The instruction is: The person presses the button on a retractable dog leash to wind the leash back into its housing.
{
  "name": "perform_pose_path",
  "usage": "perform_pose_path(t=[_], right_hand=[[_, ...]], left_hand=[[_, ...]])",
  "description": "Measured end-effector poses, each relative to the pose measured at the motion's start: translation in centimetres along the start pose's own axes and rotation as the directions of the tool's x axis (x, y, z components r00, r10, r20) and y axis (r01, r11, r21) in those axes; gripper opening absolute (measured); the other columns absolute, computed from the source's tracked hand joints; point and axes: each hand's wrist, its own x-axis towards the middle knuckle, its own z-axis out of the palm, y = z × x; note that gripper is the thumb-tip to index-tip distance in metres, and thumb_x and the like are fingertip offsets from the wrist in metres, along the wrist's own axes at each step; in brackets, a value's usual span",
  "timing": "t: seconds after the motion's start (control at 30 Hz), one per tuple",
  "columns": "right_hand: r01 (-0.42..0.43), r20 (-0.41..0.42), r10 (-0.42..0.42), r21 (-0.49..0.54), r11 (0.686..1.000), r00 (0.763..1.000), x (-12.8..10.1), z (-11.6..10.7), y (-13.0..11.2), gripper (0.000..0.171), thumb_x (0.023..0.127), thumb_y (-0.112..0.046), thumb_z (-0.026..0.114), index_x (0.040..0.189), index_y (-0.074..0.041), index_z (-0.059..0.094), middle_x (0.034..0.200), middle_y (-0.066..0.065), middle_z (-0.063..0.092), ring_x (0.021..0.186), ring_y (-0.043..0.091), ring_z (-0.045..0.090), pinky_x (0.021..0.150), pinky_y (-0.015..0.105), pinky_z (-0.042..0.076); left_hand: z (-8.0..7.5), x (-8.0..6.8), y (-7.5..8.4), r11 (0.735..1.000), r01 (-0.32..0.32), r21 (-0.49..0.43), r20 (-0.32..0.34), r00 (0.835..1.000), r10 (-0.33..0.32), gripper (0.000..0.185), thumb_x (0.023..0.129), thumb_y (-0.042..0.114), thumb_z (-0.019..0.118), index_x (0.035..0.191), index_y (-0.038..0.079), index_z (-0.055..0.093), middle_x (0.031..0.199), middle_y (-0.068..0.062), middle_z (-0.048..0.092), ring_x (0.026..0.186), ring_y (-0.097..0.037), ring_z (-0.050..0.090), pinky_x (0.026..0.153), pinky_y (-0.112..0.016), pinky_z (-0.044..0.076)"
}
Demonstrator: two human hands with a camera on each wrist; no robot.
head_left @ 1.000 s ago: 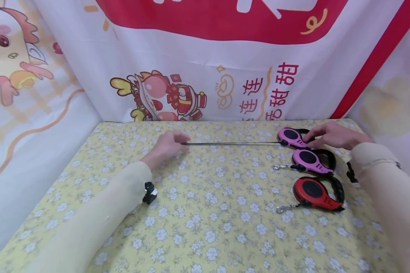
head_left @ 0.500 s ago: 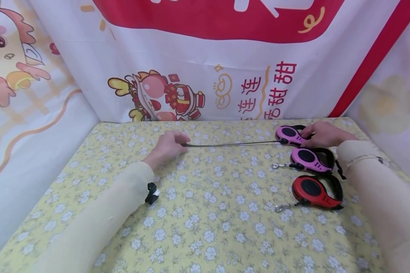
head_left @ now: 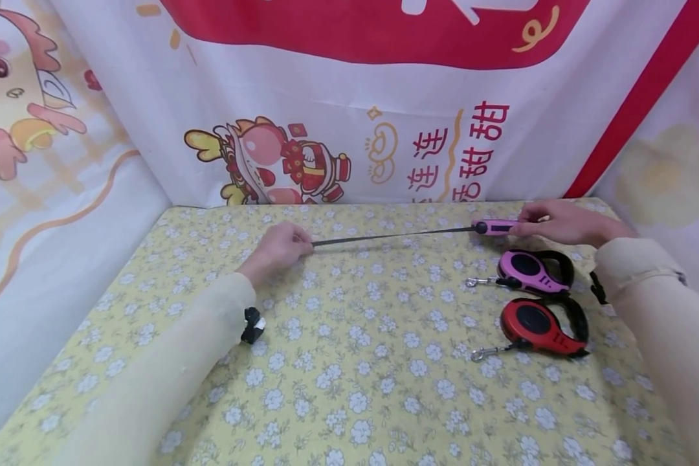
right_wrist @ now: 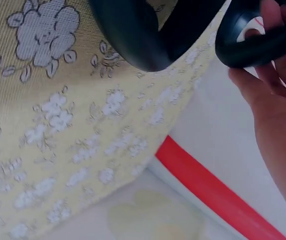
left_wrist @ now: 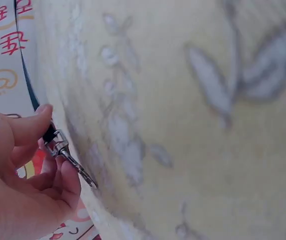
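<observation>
My left hand point(head_left: 279, 247) pinches the end of a black leash strap point(head_left: 384, 235) at the back of the table. In the left wrist view, a silver snap hook point(left_wrist: 65, 150) sticks out below the thumb, along the fingers. The strap runs nearly straight to a pink retractable leash point(head_left: 495, 227), which my right hand point(head_left: 567, 223) grips. That leash is tipped so its narrow edge faces the head camera. The right wrist view shows the fingers at its black handle point(right_wrist: 253, 50); most of its case is out of that frame.
A second pink retractable leash point(head_left: 536, 278) lies just in front of the right hand. Nearer lies a red retractable leash point(head_left: 550, 343). Both have silver hooks pointing left. The flowered tablecloth point(head_left: 355, 375) meets a printed curtain point(head_left: 361, 84) at the back.
The right hand has tilted the pink leash from lying flat onto its edge and raised it slightly. The left hand stays in nearly the same place, still pinching the strap.
</observation>
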Motion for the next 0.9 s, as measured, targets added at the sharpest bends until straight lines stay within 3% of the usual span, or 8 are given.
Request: perform_pose_path(t=[0.13, 0.27, 0.37, 0.47, 0.6, 0.73, 0.83, 0.9], right_hand=[[0.044, -0.028, -0.045, -0.049, 0.998, 0.999, -0.3, -0.2, -0.7, 0.046, 0.102, -0.055, 0.065, 0.111, -0.01, 0.07, 0.103, 0.009, 0.064, 0.089, 0.023, 0.054, 0.07, 0.037, 0.044], [0.098, -0.049, -0.105, -0.127, 0.987, 0.993, -0.9, -0.4, -1.5, 0.039, 0.104, -0.048, 0.066, 0.106, -0.01, 0.074, 0.099, 0.008, 0.064, 0.088, 0.023, 0.056, 0.072, 0.039, 0.046], [0.106, -0.074, -0.119, -0.167, 0.98, 0.99, -2.1, -0.7, -1.7, 0.042, 0.106, -0.043, 0.062, 0.114, -0.004, 0.075, 0.114, 0.017, 0.067, 0.105, 0.034, 0.059, 0.086, 0.052, 0.051], [0.099, -0.115, -0.122, -0.182, 0.978, 0.986, -3.8, -1.0, -1.6, 0.049, 0.108, -0.04, 0.059, 0.129, 0.003, 0.07, 0.132, 0.025, 0.062, 0.123, 0.042, 0.052, 0.097, 0.064, 0.046], [0.111, -0.179, -0.134, -0.134, 0.985, 0.975, -6.2, -1.1, -1.3, 0.052, 0.108, -0.034, 0.06, 0.138, 0.008, 0.062, 0.142, 0.032, 0.053, 0.129, 0.048, 0.044, 0.098, 0.069, 0.042], [0.07, -0.258, -0.078, -0.043, 0.997, 0.963, -8.3, -0.6, -1.3, 0.061, 0.108, -0.038, 0.06, 0.144, 0.011, 0.055, 0.154, 0.037, 0.039, 0.137, 0.056, 0.035, 0.101, 0.077, 0.035], [0.075, -0.363, -0.079, -0.025, 0.997, 0.928, -9.1, 0.1, -1.7, 0.058, 0.106, -0.037, 0.064, 0.138, 0.011, 0.06, 0.146, 0.035, 0.046, 0.128, 0.052, 0.042, 0.096, 0.074, 0.038], [0.118, -0.457, -0.125, -0.044, 0.992, 0.881, -9.5, 0.7, -2.0, 0.048, 0.103, -0.031, 0.069, 0.129, 0.009, 0.066, 0.132, 0.03, 0.055, 0.118, 0.032, 0.048, 0.093, 0.054, 0.045]], left_hand=[[-1.0, -0.2, 0.3, 0.999, -0.02, -0.049, -0.087, 0.996, 0.016, 0.022, 0.109, 0.019, 0.058, 0.124, 0.007, 0.069, 0.125, -0.013, 0.067, 0.113, -0.03, 0.058, 0.104, -0.048, 0.05], [-1.9, -0.6, 0.8, 0.994, -0.088, -0.07, -0.19, 0.979, 0.073, 0.02, 0.111, 0.02, 0.057, 0.123, 0.009, 0.068, 0.122, -0.011, 0.067, 0.108, -0.029, 0.057, 0.094, -0.043, 0.049], [-2.5, -0.9, 1.2, 0.986, -0.153, -0.065, -0.251, 0.959, 0.132, 0.019, 0.11, 0.02, 0.059, 0.121, 0.01, 0.071, 0.12, -0.01, 0.07, 0.104, -0.028, 0.059, 0.088, -0.04, 0.049], [-3.1, -1.3, 1.4, 0.979, -0.193, -0.057, -0.297, 0.94, 0.168, 0.02, 0.11, 0.022, 0.059, 0.119, 0.011, 0.073, 0.115, -0.011, 0.074, 0.101, -0.027, 0.064, 0.085, -0.039, 0.049], [-3.9, -1.9, 1.6, 0.976, -0.212, -0.048, -0.348, 0.92, 0.183, 0.022, 0.108, 0.028, 0.064, 0.117, 0.013, 0.078, 0.106, -0.01, 0.077, 0.094, -0.025, 0.067, 0.077, -0.036, 0.049], [-4.7, -2.6, 1.5, 0.976, -0.217, -0.023, -0.393, 0.899, 0.19, 0.023, 0.102, 0.035, 0.073, 0.111, 0.015, 0.082, 0.096, -0.009, 0.079, 0.082, -0.024, 0.064, 0.066, -0.034, 0.046], [-5.2, -3.1, 1.3, 0.976, -0.217, -0.017, -0.403, 0.895, 0.192, 0.023, 0.1, 0.037, 0.076, 0.107, 0.016, 0.083, 0.091, -0.009, 0.078, 0.076, -0.025, 0.061, 0.063, -0.034, 0.044], [-5.5, -3.6, 1.3, 0.975, -0.22, -0.02, -0.402, 0.895, 0.194, 0.023, 0.099, 0.037, 0.077, 0.104, 0.016, 0.083, 0.089, -0.009, 0.078, 0.076, -0.025, 0.059, 0.062, -0.034, 0.043]])
